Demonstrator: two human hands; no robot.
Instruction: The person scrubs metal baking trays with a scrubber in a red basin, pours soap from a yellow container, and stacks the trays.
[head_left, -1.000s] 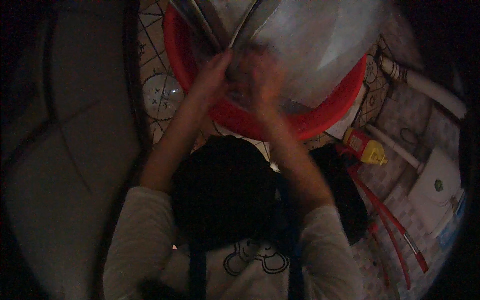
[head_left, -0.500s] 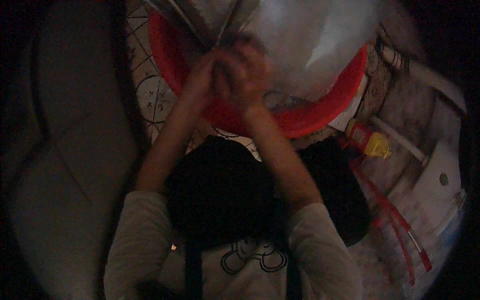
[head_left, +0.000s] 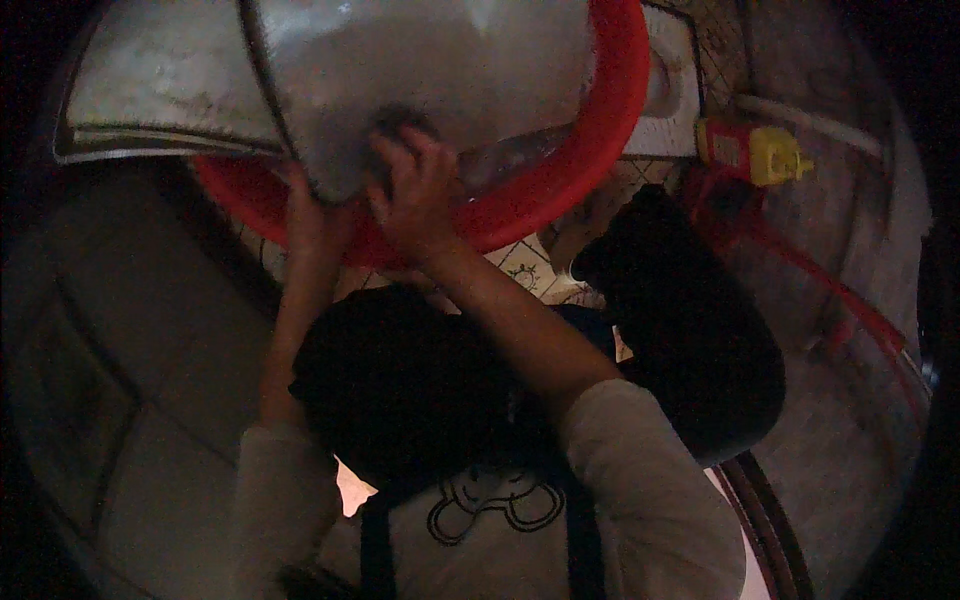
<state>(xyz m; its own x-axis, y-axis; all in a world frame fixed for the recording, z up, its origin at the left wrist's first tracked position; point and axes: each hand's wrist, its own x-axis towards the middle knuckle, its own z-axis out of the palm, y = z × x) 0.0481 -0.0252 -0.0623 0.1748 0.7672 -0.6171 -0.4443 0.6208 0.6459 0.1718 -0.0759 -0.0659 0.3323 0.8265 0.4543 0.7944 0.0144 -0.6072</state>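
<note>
A broad grey panel (head_left: 450,70) with a shiny, wet-looking face leans in a large red basin (head_left: 560,185). At its lower left corner my left hand (head_left: 312,225) grips the edge, its fingers partly hidden behind. My right hand (head_left: 415,185) presses a small dark scouring pad (head_left: 408,120) against the panel's face, with the fingers bent over it. To the left, a paler section (head_left: 170,90) with a folded rim joins the panel along a dark seam and juts out past the basin.
Right of the basin lie a white tray-like piece (head_left: 675,85), a red bottle with a yellow top (head_left: 755,152) and a red-handled tool (head_left: 810,262). Patterned tiles (head_left: 525,268) show below the basin. A dark grey surface (head_left: 170,330) fills the left side.
The panel has been turned and shifted left in the basin. My hands, close together before, are now apart: the left at the corner, the right on the panel's face.
</note>
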